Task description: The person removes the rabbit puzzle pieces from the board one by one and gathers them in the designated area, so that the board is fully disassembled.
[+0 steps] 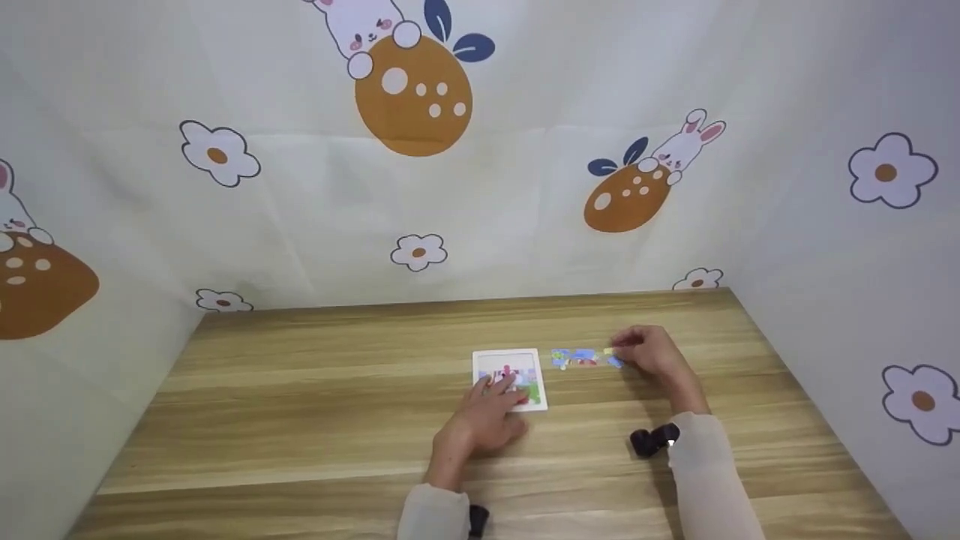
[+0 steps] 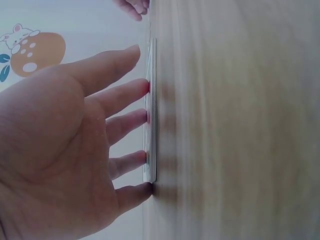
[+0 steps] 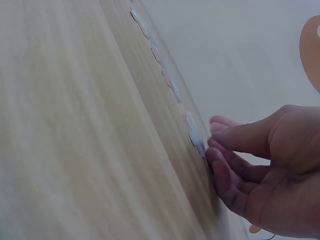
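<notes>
My left hand rests on the puzzle board, a white-framed tray with a partly filled picture. In the left wrist view its fingers are spread and nearly straight, with several tips on the board's surface. My right hand is at the right end of a row of loose puzzle pieces. In the right wrist view its fingers are bent, thumb close to the fingertips, beside a light blue piece. Whether a piece is pinched there is hidden.
The loose pieces lie just right of the board on a wood-grain table. A pale curtain with rabbits and flowers stands behind and at both sides. Dark wrist cameras sit at both sleeves.
</notes>
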